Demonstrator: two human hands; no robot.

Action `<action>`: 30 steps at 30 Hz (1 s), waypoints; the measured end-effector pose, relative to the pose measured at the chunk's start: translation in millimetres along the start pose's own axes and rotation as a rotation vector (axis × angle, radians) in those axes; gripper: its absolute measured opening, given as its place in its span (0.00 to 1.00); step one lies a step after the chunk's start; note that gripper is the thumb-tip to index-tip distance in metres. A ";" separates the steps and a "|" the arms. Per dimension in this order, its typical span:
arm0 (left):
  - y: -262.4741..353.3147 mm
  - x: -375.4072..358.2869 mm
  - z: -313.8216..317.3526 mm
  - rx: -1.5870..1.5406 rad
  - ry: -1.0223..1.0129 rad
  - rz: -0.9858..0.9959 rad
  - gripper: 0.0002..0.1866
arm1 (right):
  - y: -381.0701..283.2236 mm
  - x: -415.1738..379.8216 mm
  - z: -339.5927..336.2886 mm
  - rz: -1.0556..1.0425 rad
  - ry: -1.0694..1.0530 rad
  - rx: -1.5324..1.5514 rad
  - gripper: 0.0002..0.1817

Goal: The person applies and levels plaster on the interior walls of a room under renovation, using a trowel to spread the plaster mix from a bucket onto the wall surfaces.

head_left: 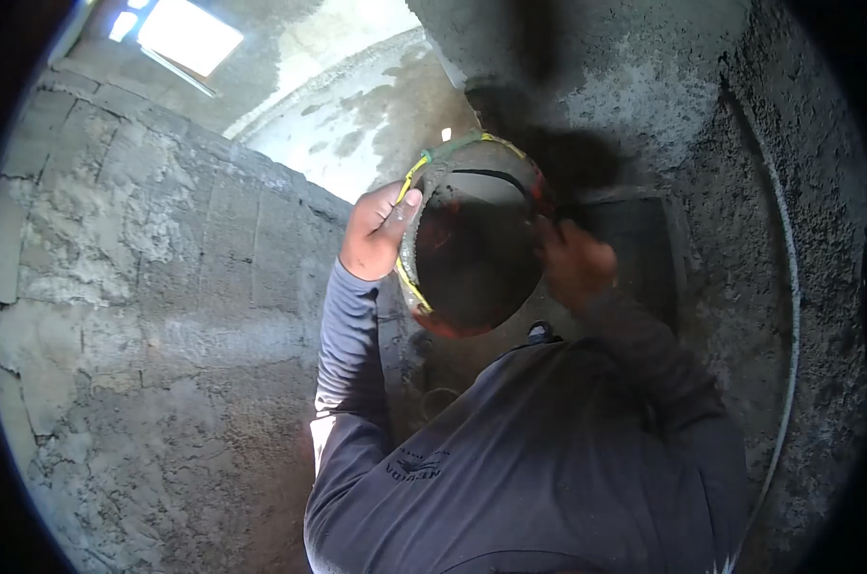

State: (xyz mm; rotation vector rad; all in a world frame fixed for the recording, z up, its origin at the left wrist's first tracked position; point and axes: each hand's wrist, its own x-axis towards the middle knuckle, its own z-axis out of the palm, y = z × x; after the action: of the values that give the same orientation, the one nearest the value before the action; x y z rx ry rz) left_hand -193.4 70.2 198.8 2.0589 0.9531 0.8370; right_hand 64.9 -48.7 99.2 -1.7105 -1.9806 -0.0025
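Observation:
A round rubber-like bucket (pixel 416 277) with a dark interior is held up in front of my chest, its mouth facing me. Yellow and green strips run along parts of its grey-crusted rim, and some reddish colour shows near its lower edge. My left hand (pixel 376 234) grips the rim on the left side, thumb lying over the edge. On the opposite side my right hand (pixel 577 263), in shadow, is closed at the rim; its fingertips are hard to make out. What the bucket contains, if anything, is too dark to tell.
Rough cement-coated block wall (pixel 165 258) stands close on the left. Along the rough right wall hangs a pale cable or hose (pixel 790 287). A bright window opening (pixel 189 36) is at upper left. Below the bucket are a shoe (pixel 540 332) and a faint round object (pixel 440 402).

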 end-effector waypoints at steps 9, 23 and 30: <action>38.1 38.4 -30.8 0.015 -0.048 -0.067 0.15 | -18.6 -1.5 -21.7 -0.107 0.059 -0.081 0.12; 78.9 74.2 62.7 -0.028 -0.150 -0.037 0.17 | 9.4 1.2 -63.1 -0.063 0.064 -0.410 0.09; 86.3 103.8 108.4 -0.073 -0.207 -0.049 0.16 | 34.5 -34.5 -99.3 -0.193 -0.446 -0.265 0.11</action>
State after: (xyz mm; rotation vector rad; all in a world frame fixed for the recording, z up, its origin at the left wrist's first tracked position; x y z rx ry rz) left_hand -24.5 78.5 235.9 2.0061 0.8435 0.6096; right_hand 136.7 -106.2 160.8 -1.7894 -2.5670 0.0554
